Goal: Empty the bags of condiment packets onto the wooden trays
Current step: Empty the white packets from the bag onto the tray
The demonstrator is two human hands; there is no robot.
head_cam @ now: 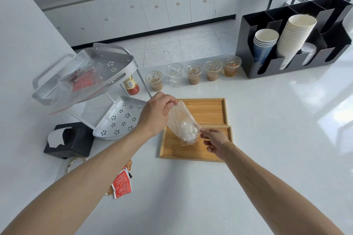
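Red condiment packets (122, 185) lie nearest, at seven o'clock on the white bench (267, 139). Above the near wooden tray (172, 149), the left hand (158, 112) pinches the clear plastic bag of white packets (183, 124) at its top; the right hand (214, 141) pinches its lower edge. A second wooden tray (208, 110) sits at twelve o'clock

A white counter (267, 139) carried two wooden trays (205, 112) touching end to end near its middle, and five lidded cups (193, 73) stood in a row along its far edge. A black cup organizer (290, 63) sat at the far right corner. Along the left edge were a metal rack (118, 118), a black tissue box (76, 141) and red packets (122, 185).
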